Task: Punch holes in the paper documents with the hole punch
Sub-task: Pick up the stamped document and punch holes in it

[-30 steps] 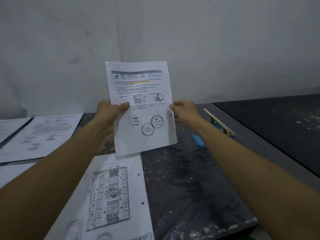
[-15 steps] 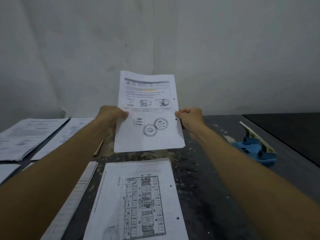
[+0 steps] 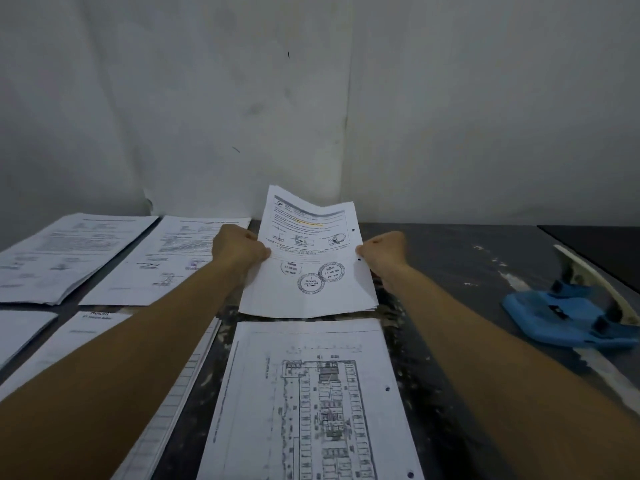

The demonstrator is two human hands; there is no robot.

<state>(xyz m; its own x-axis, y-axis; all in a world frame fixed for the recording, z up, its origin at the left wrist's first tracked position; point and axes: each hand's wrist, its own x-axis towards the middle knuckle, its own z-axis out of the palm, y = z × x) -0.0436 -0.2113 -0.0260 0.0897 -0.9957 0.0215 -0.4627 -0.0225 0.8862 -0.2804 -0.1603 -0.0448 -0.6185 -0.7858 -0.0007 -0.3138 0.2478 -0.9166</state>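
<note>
Item: stamped doc, several sheets. L hand and R hand each pinch a side edge; bottom edge at or just above the table, top leaning toward the wall. Two holes already along its R edge.
Step, est.: punched set being put down beyond the plan sheet, also holed.
Next needs: release, take an unpunched stack from L.
Punch: blue, R side, well apart.
Surface: dark, scuffed. Room: plain pale wall, dim.
</note>
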